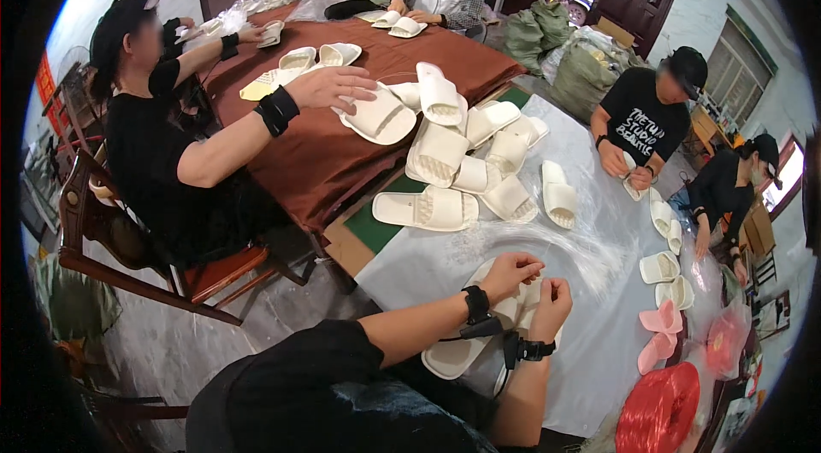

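Note:
My left hand (510,277) and my right hand (552,310) are raised close together over the near part of the table, apart from each other. The fingertips of both are pinched; whatever lies between them is too small to make out. Beneath my wrists lies a pair of cream slippers (451,357), partly hidden by my hands, forearms and wrist straps. A bundle of thin clear strands (586,255) is spread on the table just beyond my hands. Past it, a heap of cream open-toe slippers (440,150) is stacked, with one slipper (428,208) lying sideways at its near edge.
White sheeting (599,342) covers my table; a brown cloth (299,171) covers the adjoining one. At the left, a co-worker's hand (329,88) hovers by the heap. Pink slippers (658,335) and a red twine roll (657,408) are at right. Other people handle slippers around the tables.

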Tool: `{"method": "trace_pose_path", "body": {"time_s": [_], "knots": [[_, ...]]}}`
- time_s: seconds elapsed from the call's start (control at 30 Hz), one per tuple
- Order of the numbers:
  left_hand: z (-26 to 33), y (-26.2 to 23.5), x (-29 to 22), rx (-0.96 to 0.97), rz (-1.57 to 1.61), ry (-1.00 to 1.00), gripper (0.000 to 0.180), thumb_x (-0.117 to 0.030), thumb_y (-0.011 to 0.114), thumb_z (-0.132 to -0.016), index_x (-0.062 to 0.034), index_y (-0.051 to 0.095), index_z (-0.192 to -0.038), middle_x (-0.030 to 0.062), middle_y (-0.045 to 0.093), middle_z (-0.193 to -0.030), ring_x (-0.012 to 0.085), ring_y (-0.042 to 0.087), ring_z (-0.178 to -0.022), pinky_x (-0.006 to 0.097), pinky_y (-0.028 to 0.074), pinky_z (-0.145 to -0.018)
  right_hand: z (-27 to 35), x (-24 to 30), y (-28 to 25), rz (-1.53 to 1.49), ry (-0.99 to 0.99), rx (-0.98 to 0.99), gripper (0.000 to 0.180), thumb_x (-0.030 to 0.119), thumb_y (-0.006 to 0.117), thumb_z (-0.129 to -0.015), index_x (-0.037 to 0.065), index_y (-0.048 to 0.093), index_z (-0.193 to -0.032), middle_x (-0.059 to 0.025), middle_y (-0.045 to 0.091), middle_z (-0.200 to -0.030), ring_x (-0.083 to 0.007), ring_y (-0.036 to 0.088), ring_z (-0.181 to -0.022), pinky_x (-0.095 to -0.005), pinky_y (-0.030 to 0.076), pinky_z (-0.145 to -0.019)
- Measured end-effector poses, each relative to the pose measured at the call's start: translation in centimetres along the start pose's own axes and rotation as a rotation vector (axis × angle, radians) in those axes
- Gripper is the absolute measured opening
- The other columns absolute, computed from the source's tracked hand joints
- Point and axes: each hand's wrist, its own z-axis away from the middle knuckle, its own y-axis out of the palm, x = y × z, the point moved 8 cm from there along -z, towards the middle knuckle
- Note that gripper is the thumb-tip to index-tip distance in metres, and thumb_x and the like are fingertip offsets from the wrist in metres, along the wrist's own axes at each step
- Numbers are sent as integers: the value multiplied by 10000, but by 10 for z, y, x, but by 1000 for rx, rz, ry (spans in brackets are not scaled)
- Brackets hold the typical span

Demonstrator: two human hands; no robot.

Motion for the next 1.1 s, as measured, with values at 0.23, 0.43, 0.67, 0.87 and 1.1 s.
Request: {"method": "trace_pose_path", "body": {"time_s": [0.23,0.43,0.67,0.87,1.1], "knots": [[-6,6,8,92,172,-41,218,-157,660,-886,3,675,-1032,28,660,-888,109,590,-803,255,487,-733,0,0,3,-27,8,24,106,92,590,-883,-3,583,-837,-11,538,-696,-88,467,-638,-251,408,-605],[-7,4,5,121,204,-47,184,-132,705,-844,-17,684,-986,28,664,-895,119,596,-829,262,483,-747,3,0,2,-68,-8,4,96,83,591,-881,-9,593,-853,-9,564,-729,-82,486,-661,-245,415,-614],[-5,4,4,161,199,-74,155,-110,708,-821,-19,690,-944,28,666,-883,113,591,-812,250,476,-740,4,-7,-1,-90,4,-2,89,81,589,-886,-5,598,-866,-16,579,-773,-86,501,-689,-236,419,-637],[-3,7,0,187,186,-71,145,-106,690,-824,-13,687,-935,34,669,-884,110,593,-818,251,475,-741,3,0,4,-151,-12,56,95,89,594,-896,-4,592,-881,-16,580,-781,-85,505,-707,-233,418,-645],[-1,10,-6,189,231,-24,145,-112,686,-836,-16,676,-944,32,657,-872,116,591,-803,253,475,-748,5,6,6,-136,-26,73,81,76,587,-900,-3,582,-911,-25,580,-791,-91,509,-723,-238,421,-668]]}}
